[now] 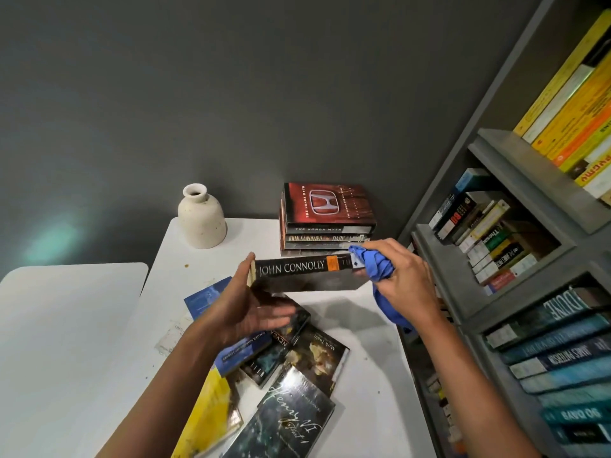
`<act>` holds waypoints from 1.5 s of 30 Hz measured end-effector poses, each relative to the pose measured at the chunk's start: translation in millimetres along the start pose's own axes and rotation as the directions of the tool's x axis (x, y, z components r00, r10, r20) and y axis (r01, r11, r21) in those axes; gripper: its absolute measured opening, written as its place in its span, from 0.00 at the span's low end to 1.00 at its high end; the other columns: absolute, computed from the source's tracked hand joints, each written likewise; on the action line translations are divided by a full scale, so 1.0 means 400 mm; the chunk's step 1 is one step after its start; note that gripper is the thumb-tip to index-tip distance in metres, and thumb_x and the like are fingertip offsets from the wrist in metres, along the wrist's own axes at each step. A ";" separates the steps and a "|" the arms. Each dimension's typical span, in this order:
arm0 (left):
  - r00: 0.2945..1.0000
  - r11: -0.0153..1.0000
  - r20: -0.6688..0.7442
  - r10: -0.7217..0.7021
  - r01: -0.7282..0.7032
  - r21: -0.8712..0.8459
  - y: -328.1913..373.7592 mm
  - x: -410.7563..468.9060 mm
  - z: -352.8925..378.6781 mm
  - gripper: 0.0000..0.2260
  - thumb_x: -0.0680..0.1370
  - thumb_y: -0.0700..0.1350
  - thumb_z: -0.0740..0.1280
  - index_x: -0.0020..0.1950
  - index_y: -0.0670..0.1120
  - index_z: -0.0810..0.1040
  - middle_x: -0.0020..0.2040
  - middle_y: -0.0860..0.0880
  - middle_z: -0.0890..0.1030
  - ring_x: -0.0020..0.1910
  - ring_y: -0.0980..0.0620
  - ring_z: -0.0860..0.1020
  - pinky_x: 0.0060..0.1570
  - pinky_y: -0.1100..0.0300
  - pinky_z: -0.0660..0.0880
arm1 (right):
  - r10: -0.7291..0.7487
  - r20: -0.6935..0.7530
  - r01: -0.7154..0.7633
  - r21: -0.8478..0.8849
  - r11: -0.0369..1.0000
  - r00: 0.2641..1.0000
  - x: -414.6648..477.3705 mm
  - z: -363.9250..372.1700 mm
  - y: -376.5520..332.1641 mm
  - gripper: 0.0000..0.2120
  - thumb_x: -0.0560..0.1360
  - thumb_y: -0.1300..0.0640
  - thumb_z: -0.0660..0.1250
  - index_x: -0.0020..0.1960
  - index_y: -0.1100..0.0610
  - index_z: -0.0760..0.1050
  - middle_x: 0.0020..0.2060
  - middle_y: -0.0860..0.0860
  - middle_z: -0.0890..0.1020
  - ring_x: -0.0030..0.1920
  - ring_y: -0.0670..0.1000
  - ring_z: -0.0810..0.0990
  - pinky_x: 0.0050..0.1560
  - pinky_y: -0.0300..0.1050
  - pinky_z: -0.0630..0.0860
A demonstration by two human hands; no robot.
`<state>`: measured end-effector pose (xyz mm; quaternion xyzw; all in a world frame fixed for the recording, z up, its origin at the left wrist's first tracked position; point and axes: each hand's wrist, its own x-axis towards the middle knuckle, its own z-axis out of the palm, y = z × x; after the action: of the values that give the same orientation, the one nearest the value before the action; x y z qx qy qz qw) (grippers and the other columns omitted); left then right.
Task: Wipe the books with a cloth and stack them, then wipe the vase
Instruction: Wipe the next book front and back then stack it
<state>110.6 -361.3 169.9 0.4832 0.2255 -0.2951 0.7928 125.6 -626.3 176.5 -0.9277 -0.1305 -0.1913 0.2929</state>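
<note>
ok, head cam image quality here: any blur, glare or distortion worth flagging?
Head view: strong wide-angle bending, the bookshelf edges lean and curve; a soft greenish flare patch sits on the grey wall at left; the left hand is motion-smeared at the fingers; glossy glare on the Henry VI book; the John Connolly book spine reads sharp; its shadow falls on the white table.

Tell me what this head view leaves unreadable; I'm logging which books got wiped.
- Black John Connolly book: spine's right end covered by bunched blue cloth in right hand.
- Lowest books in neat stack: hidden behind it.
- Left hand: motion-blurred.
</note>
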 end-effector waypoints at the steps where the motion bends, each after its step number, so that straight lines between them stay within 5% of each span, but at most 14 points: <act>1: 0.998 0.997 -0.059 0.018 -0.013 0.081 -0.007 0.001 0.002 0.32 0.77 0.69 0.51 0.57 0.43 0.76 0.54 0.34 0.78 0.42 0.40 0.82 0.32 0.51 0.81 | 0.012 0.014 -0.013 0.022 1.000 1.000 0.003 -0.003 0.000 0.17 0.67 0.51 0.70 0.55 0.51 0.79 0.49 0.42 0.80 0.46 0.50 0.80 0.43 0.47 0.78; 3: 0.976 0.966 -0.189 0.110 -0.060 0.253 -0.023 0.002 0.008 0.39 0.72 0.75 0.50 0.66 0.45 0.72 0.62 0.39 0.73 0.56 0.41 0.77 0.47 0.47 0.80 | 0.046 0.061 -0.049 0.049 0.998 0.997 0.009 -0.006 0.004 0.18 0.68 0.44 0.74 0.55 0.49 0.79 0.47 0.39 0.78 0.46 0.48 0.80 0.44 0.45 0.77; 6: 0.854 0.807 -0.257 0.453 -0.270 0.526 -0.045 0.004 -0.003 0.44 0.71 0.76 0.53 0.76 0.46 0.57 0.75 0.45 0.61 0.72 0.45 0.64 0.71 0.43 0.63 | 0.139 0.132 -0.151 0.082 0.985 0.981 0.022 -0.014 0.019 0.22 0.64 0.39 0.74 0.55 0.46 0.79 0.46 0.39 0.80 0.47 0.47 0.80 0.48 0.48 0.77; 8: 0.787 0.663 -0.087 0.611 -0.449 0.598 -0.039 -0.008 -0.005 0.30 0.78 0.68 0.50 0.70 0.48 0.64 0.67 0.53 0.69 0.64 0.60 0.70 0.68 0.55 0.64 | 0.197 0.201 -0.212 0.058 0.976 0.960 0.031 -0.023 0.028 0.22 0.63 0.37 0.74 0.53 0.44 0.79 0.46 0.40 0.82 0.47 0.47 0.80 0.50 0.49 0.77; 10: 0.770 0.552 0.072 0.634 -0.515 0.655 -0.022 -0.018 -0.008 0.26 0.76 0.71 0.45 0.54 0.54 0.71 0.50 0.61 0.76 0.48 0.70 0.74 0.55 0.67 0.68 | 0.236 0.279 -0.250 0.013 0.968 0.931 0.039 -0.030 0.036 0.25 0.60 0.31 0.70 0.51 0.45 0.79 0.42 0.43 0.83 0.45 0.48 0.80 0.50 0.50 0.77; 13: 0.717 0.417 0.137 0.683 -0.537 0.733 0.001 0.012 -0.037 0.39 0.67 0.80 0.47 0.44 0.43 0.71 0.40 0.47 0.77 0.40 0.55 0.75 0.47 0.58 0.70 | 0.275 0.393 -0.326 0.069 0.943 0.877 0.053 -0.039 0.041 0.24 0.60 0.32 0.72 0.47 0.48 0.80 0.38 0.47 0.84 0.43 0.48 0.81 0.50 0.48 0.76; 19: 0.766 0.538 0.205 0.609 -0.588 0.604 0.012 0.024 -0.012 0.40 0.71 0.74 0.53 0.56 0.36 0.69 0.52 0.37 0.76 0.50 0.41 0.77 0.52 0.55 0.73 | 0.247 0.532 -0.408 0.210 0.888 0.810 0.083 -0.050 0.035 0.19 0.64 0.44 0.77 0.43 0.59 0.80 0.33 0.55 0.82 0.34 0.45 0.75 0.43 0.43 0.71; 23: 0.798 0.624 0.107 0.593 -0.539 0.566 0.015 0.041 -0.003 0.25 0.79 0.62 0.54 0.52 0.39 0.70 0.46 0.43 0.78 0.43 0.50 0.78 0.51 0.52 0.74 | 0.283 0.519 -0.422 0.171 0.890 0.807 0.089 -0.033 0.050 0.19 0.64 0.43 0.78 0.46 0.55 0.81 0.40 0.54 0.85 0.40 0.47 0.80 0.50 0.47 0.76; 26: 0.818 0.670 0.043 0.574 -0.499 0.549 0.008 0.052 -0.009 0.24 0.77 0.61 0.55 0.55 0.41 0.73 0.48 0.44 0.80 0.45 0.49 0.80 0.50 0.54 0.75 | 0.308 0.400 -0.409 0.199 0.890 0.863 0.072 -0.012 0.046 0.27 0.61 0.34 0.74 0.53 0.49 0.77 0.48 0.47 0.80 0.49 0.49 0.80 0.56 0.49 0.76; 30: 0.818 0.714 -0.056 0.573 -0.464 0.524 -0.014 0.059 -0.017 0.22 0.81 0.58 0.54 0.56 0.41 0.74 0.46 0.46 0.79 0.43 0.51 0.78 0.48 0.55 0.72 | 0.312 0.113 -0.314 0.002 0.949 0.943 0.016 0.016 0.007 0.26 0.69 0.30 0.58 0.61 0.43 0.70 0.51 0.48 0.67 0.47 0.49 0.76 0.46 0.45 0.72; 34: 0.783 0.709 -0.104 0.614 -0.489 0.508 -0.033 0.055 -0.004 0.18 0.82 0.56 0.54 0.55 0.43 0.74 0.44 0.49 0.78 0.40 0.55 0.77 0.41 0.60 0.70 | 0.175 0.012 -0.164 -0.298 0.941 0.984 -0.032 0.068 0.001 0.13 0.78 0.48 0.62 0.60 0.51 0.70 0.51 0.51 0.67 0.33 0.53 0.78 0.28 0.45 0.74; 37: 0.757 0.714 -0.148 0.637 -0.506 0.484 -0.046 0.053 0.006 0.16 0.82 0.56 0.54 0.53 0.45 0.74 0.43 0.49 0.78 0.38 0.56 0.77 0.38 0.62 0.70 | 0.162 -0.013 -0.159 -0.280 0.947 0.987 -0.072 0.110 -0.026 0.16 0.71 0.59 0.71 0.55 0.55 0.69 0.50 0.54 0.70 0.28 0.48 0.74 0.23 0.43 0.76; 40: 0.732 0.699 -0.164 0.661 -0.521 0.490 -0.040 0.049 0.004 0.16 0.83 0.55 0.54 0.53 0.44 0.74 0.42 0.50 0.78 0.37 0.57 0.77 0.37 0.63 0.70 | 0.079 0.076 -0.058 -0.248 0.967 0.994 -0.143 0.139 -0.054 0.16 0.71 0.60 0.70 0.53 0.53 0.65 0.49 0.52 0.71 0.28 0.47 0.74 0.24 0.41 0.74; 45: 0.727 0.702 -0.160 0.667 -0.543 0.461 -0.053 0.046 -0.010 0.14 0.82 0.55 0.55 0.45 0.48 0.72 0.38 0.51 0.76 0.33 0.59 0.77 0.38 0.62 0.71 | 0.308 -0.034 -0.307 -0.249 0.919 0.951 -0.111 0.116 -0.013 0.14 0.74 0.60 0.66 0.52 0.51 0.62 0.51 0.52 0.69 0.34 0.54 0.79 0.30 0.52 0.79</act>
<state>109.0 -369.8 142.9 0.7159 0.1128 0.0290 0.6884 97.0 -600.4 124.7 -0.9667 0.0413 -0.1553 0.1991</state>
